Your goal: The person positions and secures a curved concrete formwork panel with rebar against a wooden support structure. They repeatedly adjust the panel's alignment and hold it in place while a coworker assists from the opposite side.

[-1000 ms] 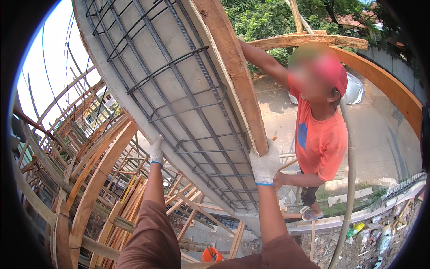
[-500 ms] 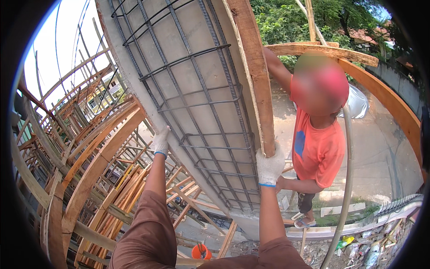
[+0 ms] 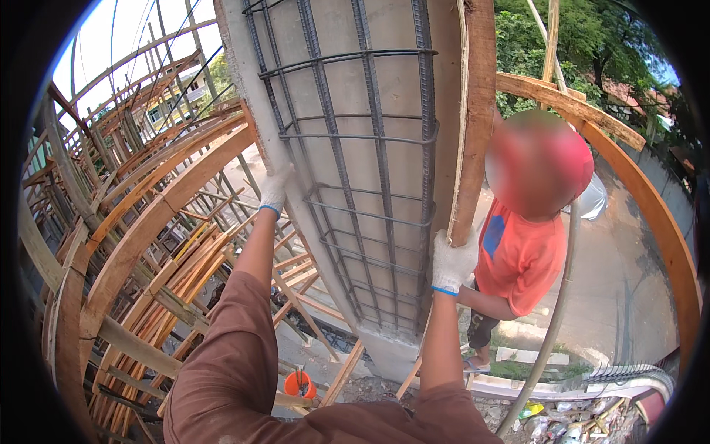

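A tall rebar cage (image 3: 381,159) of ribbed bars and wire ties stands before a grey panel (image 3: 336,166), between two side boards. On the left, my gloved left hand (image 3: 276,189) closes around the edge of the grey side board (image 3: 248,89); its fingertips are slightly blurred. My right hand (image 3: 452,260), in a white knit glove with a blue cuff, grips the lower end of the right side board (image 3: 477,126), which has a brown timber along its edge. Close on the right stands a co-worker (image 3: 521,248) in an orange shirt and red headwear, one forearm near my right wrist.
Timber and pole scaffolding (image 3: 140,192) fills the left side, with stacked lumber (image 3: 174,296) below. An orange bucket (image 3: 299,384) sits low down. A curved beam (image 3: 651,207) and a hanging hose (image 3: 556,318) lie to the right. Rubble and litter (image 3: 569,422) cover the lower right ground.
The column and boards now appear farther right and more upright. Both my hands still hold the side boards. The co-worker appears lower, with the head tipped farther down.
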`<state>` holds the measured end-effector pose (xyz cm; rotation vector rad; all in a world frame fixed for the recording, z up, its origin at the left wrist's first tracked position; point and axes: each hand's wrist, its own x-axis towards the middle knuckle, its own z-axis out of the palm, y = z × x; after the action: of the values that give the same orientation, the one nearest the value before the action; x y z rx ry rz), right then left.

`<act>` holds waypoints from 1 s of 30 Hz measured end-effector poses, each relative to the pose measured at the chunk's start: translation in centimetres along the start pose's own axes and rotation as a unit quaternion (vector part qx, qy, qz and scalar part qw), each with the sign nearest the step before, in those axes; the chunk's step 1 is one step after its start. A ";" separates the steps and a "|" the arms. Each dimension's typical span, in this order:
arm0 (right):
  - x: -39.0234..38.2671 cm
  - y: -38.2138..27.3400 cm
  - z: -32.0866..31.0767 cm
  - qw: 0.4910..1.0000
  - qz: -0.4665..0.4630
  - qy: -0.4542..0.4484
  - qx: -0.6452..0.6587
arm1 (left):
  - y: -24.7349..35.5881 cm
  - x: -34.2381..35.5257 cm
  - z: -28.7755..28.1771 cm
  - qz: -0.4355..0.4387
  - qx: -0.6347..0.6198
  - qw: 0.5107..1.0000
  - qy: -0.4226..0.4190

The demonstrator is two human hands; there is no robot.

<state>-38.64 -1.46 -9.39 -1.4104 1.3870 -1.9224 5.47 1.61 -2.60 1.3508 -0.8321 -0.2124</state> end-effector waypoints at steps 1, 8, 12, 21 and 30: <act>0.0 -0.4 -0.1 1.000 0.010 -0.008 -0.002 | 1.2 -0.9 0.4 0.003 0.019 1.000 -0.001; -0.3 1.2 0.6 1.000 -0.016 0.014 -0.011 | 2.2 -1.9 0.6 -0.014 -0.018 1.000 -0.003; -0.4 1.0 0.6 1.000 -0.004 0.006 -0.014 | 1.5 -1.6 0.6 0.001 -0.057 0.998 -0.013; -0.7 0.5 0.5 0.999 -0.011 0.000 -0.041 | 2.5 -2.0 0.6 0.005 -0.025 1.000 -0.004; -0.9 0.1 0.2 0.999 -0.002 -0.014 -0.044 | 3.1 -2.8 0.5 0.002 -0.009 1.000 -0.018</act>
<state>-38.16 -0.93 -9.91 -1.4741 1.4742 -1.8576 2.18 3.62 -0.88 1.3309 -0.8616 -0.2406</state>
